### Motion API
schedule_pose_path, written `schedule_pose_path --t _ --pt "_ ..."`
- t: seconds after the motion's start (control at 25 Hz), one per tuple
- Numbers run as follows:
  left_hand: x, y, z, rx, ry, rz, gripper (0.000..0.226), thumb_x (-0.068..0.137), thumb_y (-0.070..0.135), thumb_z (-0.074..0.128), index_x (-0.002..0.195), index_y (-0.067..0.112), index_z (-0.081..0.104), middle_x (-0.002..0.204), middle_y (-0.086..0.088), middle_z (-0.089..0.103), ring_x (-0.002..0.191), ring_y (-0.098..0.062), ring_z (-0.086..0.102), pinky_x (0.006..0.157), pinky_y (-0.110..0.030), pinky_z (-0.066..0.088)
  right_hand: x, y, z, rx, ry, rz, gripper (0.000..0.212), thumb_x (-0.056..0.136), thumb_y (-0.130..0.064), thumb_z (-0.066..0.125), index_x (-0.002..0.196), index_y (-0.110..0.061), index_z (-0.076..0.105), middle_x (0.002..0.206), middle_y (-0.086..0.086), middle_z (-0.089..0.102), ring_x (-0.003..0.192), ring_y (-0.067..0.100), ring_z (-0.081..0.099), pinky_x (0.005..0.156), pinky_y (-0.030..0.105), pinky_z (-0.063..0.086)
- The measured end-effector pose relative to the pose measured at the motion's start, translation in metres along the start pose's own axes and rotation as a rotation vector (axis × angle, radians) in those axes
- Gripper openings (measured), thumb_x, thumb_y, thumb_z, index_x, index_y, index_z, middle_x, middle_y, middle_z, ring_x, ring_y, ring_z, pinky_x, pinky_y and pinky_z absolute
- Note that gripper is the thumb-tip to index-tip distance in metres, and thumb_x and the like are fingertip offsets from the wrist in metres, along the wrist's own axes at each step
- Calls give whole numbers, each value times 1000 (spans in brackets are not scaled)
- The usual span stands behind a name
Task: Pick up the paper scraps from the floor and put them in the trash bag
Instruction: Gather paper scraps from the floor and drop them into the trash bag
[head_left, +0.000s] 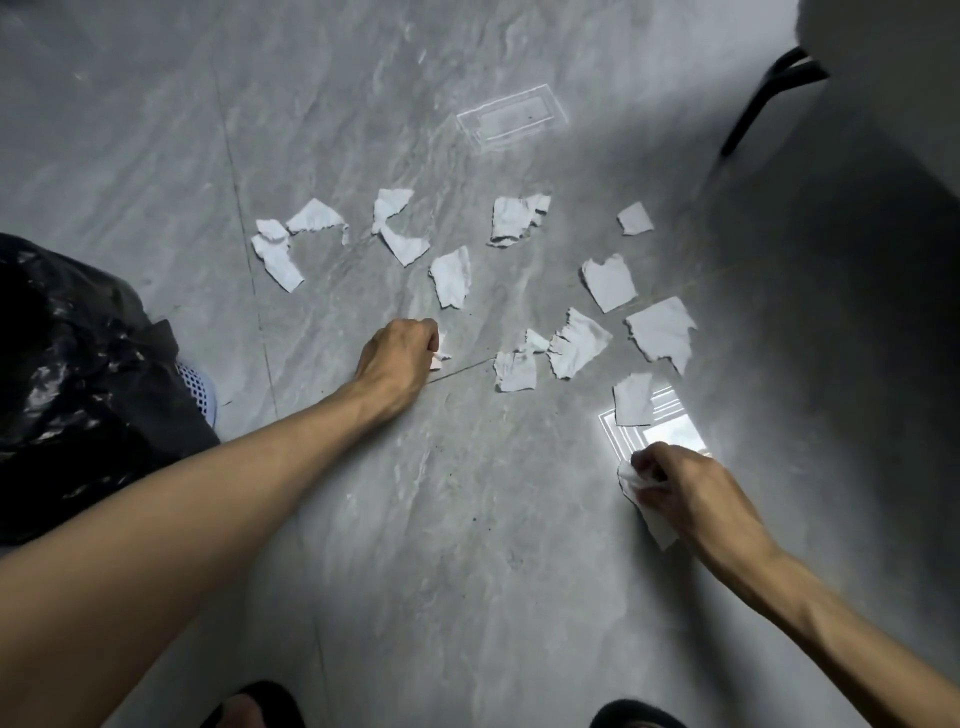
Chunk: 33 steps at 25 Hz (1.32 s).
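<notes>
Left hand (402, 353) is pinching a small scrap (441, 353) against the grey floor (415, 519). Right hand (680, 493) is clutching crumpled white paper (660, 527). Torn paper scraps (576, 343) are lying scattered ahead; black trash bag (67, 384) is sitting far left.

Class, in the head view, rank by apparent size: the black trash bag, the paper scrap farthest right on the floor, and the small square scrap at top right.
1. black trash bag, though nearness inflates it
2. rightmost scrap
3. small square scrap
</notes>
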<state>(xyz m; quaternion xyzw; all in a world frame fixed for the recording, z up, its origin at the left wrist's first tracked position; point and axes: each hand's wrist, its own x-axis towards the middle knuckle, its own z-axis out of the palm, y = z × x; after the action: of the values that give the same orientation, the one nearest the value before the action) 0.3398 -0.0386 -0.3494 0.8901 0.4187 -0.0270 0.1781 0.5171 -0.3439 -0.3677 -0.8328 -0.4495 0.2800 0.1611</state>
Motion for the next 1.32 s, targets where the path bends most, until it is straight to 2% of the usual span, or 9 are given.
schedule_pose_path --t 0.16,0.24,0.44,0.6,0.8,0.96,1.12,1.24,1.32 --pt "-3 13 -34 -122 -48 87 17 78 3 53 78 15 64 74 0 63 69 -18 58 60 -25 42 7 -20 8 -21 66 6 20 85 -27 67 72 -18 54 84 -4 50 66 17 54 60 28 41" --pt "-5 19 -67 -226 -100 137 13 74 7 60 74 19 66 71 4 65 67 -12 61 59 -18 45 22 -43 10 9 57 -30 21 87 -25 65 72 -18 52 81 -1 55 69 22 56 61 29 42" --pt "-16 -2 -163 -440 -149 117 10 69 9 66 72 18 67 58 6 67 53 -5 60 53 -19 52 74 -156 -4 367 47 -25 15 83 -22 69 73 -16 58 64 -3 58 59 12 50 53 22 39" --pt "-36 -50 -216 -719 -47 22 17 73 0 66 72 17 68 55 8 64 52 -6 59 50 -18 50 111 -263 -37 651 -59 -78 15 84 -19 70 72 -21 60 64 -7 59 54 4 51 47 18 40" --pt "-78 -135 -274 -974 241 -71 24 77 -2 66 89 18 60 66 -3 66 56 -17 59 62 -31 52 128 -399 -62 677 -116 -196 9 88 -18 64 80 -16 61 74 3 63 63 12 56 56 23 44" --pt "-103 -196 -288 -716 396 -128 25 69 11 61 91 24 59 63 4 64 53 -15 55 65 -30 42 132 -473 -54 709 -168 -284 4 90 -11 63 88 -8 60 75 8 60 60 12 56 46 17 43" --pt "-137 -244 -268 -398 310 -291 26 75 3 60 82 28 60 61 12 66 47 0 55 51 -11 40 140 -529 -29 675 -242 -397 3 89 -8 63 89 -9 60 79 11 55 67 17 50 52 22 38" --pt "-156 -262 -256 -366 248 -429 23 79 6 58 95 22 63 83 5 72 72 -11 67 71 -26 53 143 -546 9 565 -371 -398 11 86 -4 66 97 -3 63 79 9 54 68 14 51 56 17 43" --pt "-161 -264 -258 -377 302 -487 27 79 7 57 99 25 63 98 3 70 90 -18 66 86 -34 52 144 -547 27 513 -499 -366 28 85 -1 67 113 3 62 90 15 62 81 20 59 81 29 56"
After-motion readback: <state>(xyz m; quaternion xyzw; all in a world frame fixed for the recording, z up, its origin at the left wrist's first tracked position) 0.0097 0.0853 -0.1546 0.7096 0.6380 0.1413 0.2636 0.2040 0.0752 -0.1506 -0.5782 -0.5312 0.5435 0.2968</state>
